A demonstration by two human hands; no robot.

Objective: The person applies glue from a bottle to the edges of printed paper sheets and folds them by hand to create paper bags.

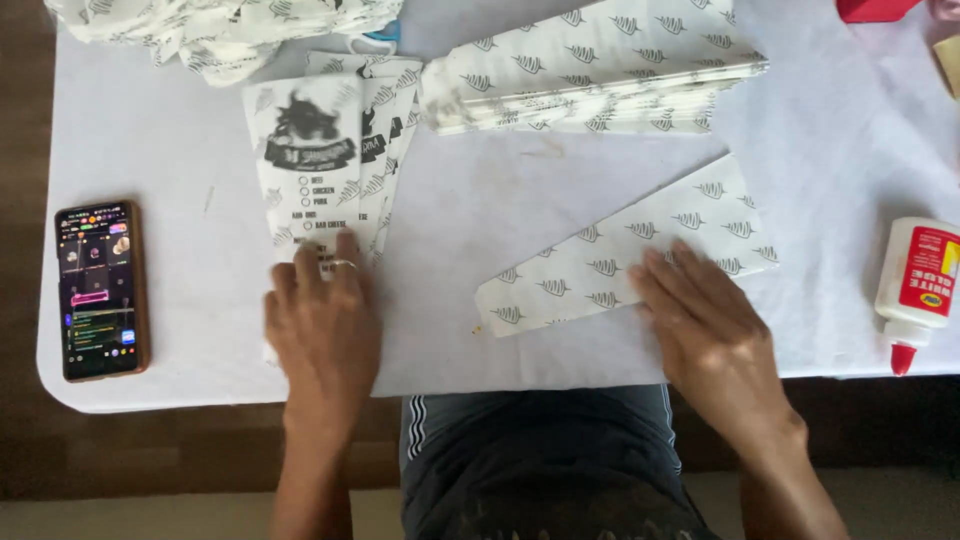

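Left hand lies flat, fingers spread, pinning a fanned stack of printed paper bags near the table's front edge. Right hand presses open-palmed on a slanted folded sheet toward the front-right, possibly pinching its edge. Glue bottle sits at the right edge.

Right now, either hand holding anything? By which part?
Nothing gripped. Left hand presses flat on the near end of the white printed paper bags; right hand lies flat on the near edge of the leaf-patterned folded paper sheet.
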